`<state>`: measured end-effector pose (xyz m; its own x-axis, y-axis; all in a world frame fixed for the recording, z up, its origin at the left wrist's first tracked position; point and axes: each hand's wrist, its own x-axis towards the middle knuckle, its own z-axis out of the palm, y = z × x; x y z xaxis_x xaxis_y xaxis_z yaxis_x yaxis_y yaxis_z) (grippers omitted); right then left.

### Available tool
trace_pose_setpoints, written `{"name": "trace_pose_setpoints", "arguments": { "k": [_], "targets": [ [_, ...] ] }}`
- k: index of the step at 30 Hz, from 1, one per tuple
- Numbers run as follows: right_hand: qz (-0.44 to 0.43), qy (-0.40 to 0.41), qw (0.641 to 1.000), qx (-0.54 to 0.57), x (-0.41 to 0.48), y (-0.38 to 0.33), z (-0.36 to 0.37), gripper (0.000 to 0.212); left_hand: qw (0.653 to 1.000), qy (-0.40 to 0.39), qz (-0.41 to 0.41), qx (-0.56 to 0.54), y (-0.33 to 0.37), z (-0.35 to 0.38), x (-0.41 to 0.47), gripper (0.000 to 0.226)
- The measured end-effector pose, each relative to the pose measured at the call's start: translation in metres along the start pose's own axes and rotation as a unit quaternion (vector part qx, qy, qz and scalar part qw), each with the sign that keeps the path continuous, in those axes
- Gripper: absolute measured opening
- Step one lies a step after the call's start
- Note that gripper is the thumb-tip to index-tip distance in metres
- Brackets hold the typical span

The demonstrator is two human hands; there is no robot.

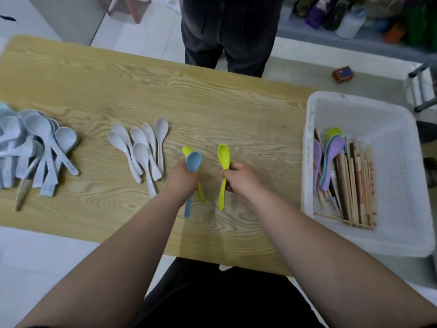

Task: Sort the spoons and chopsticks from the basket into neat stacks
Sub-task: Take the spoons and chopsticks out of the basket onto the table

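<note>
Over the near half of the wooden table (212, 102), both hands are busy. The left hand (183, 178) has its fingers curled round two handles at once: a blue spoon (193, 160) with its bowl facing up in front, and a lime spoon (186, 150) tucked just behind it. Both handles poke out below the fist. Just beside it, the right hand (238, 177) pinches a second lime spoon (223, 157) at mid-handle, bowl pointing away.

Further out to the left, white spoons (142, 147) lie in a loose, overlapping cluster. At the left edge sits a heap of pale speckled spoons (40, 143). At the table's right end, the white basket (354, 98) holds wooden chopsticks (354, 185) along its left side, with purple spoons (332, 152) lying on top. Across the table stands a person in dark trousers (231, 31).
</note>
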<state>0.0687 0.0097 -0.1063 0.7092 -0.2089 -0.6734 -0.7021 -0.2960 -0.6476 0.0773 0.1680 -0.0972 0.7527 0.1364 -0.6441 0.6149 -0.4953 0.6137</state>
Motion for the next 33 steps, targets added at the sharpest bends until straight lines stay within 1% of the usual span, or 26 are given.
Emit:
{"name": "trace_pose_setpoints", "arguments": {
  "k": [2,5,8,11,14,15,17,18,20,21,23,27,30,33],
  "targets": [
    [-0.020,0.018,0.998,-0.054,0.013,-0.004,0.017,0.004,0.998,0.002,0.014,0.068,0.001,-0.006,0.015,0.017],
    [-0.035,0.043,0.993,-0.106,0.022,-0.018,0.035,0.023,0.993,0.002,0.035,0.110,0.006,-0.008,0.033,0.027],
    [-0.060,0.058,0.988,-0.127,0.033,-0.028,0.050,0.025,0.993,0.005,0.062,0.105,0.007,-0.012,0.043,0.029],
    [-0.068,0.060,0.986,-0.138,0.038,-0.031,0.065,0.022,0.991,0.006,0.094,0.100,0.002,-0.017,0.047,0.041],
    [-0.114,0.080,0.982,-0.128,0.034,-0.027,0.069,0.028,0.984,0.018,0.140,0.110,-0.011,-0.018,0.049,0.033],
    [-0.135,0.086,0.978,-0.133,0.032,-0.024,0.069,0.032,0.979,0.031,0.161,0.119,-0.017,-0.018,0.047,0.035],
    [-0.161,0.082,0.965,-0.192,0.026,-0.013,0.067,0.040,0.966,0.053,0.209,0.143,-0.031,-0.016,0.040,0.048],
    [-0.176,0.079,0.952,-0.237,0.023,-0.007,0.066,0.040,0.960,0.057,0.227,0.156,-0.035,-0.015,0.037,0.050],
    [-0.216,0.081,0.922,-0.311,0.019,0.004,0.066,0.032,0.955,0.036,0.235,0.175,-0.038,-0.013,0.032,0.049],
    [-0.230,0.079,0.914,-0.325,0.018,0.008,0.066,0.030,0.956,0.022,0.232,0.180,-0.034,-0.012,0.029,0.047],
    [-0.240,0.054,0.909,-0.336,0.014,0.008,0.062,0.037,0.954,0.007,0.236,0.187,-0.028,-0.011,0.029,0.043],
    [-0.253,0.001,0.893,-0.372,0.012,0.001,0.054,0.053,0.940,-0.036,0.233,0.248,-0.018,-0.011,0.030,0.055],
    [-0.259,-0.016,0.893,-0.367,0.006,-0.002,0.039,0.052,0.942,-0.048,0.236,0.234,-0.011,-0.013,0.026,0.055],
    [-0.291,-0.003,0.876,-0.384,-0.007,0.002,0.012,0.049,0.935,-0.020,0.263,0.236,-0.012,-0.011,0.021,0.050]
  ]
}}
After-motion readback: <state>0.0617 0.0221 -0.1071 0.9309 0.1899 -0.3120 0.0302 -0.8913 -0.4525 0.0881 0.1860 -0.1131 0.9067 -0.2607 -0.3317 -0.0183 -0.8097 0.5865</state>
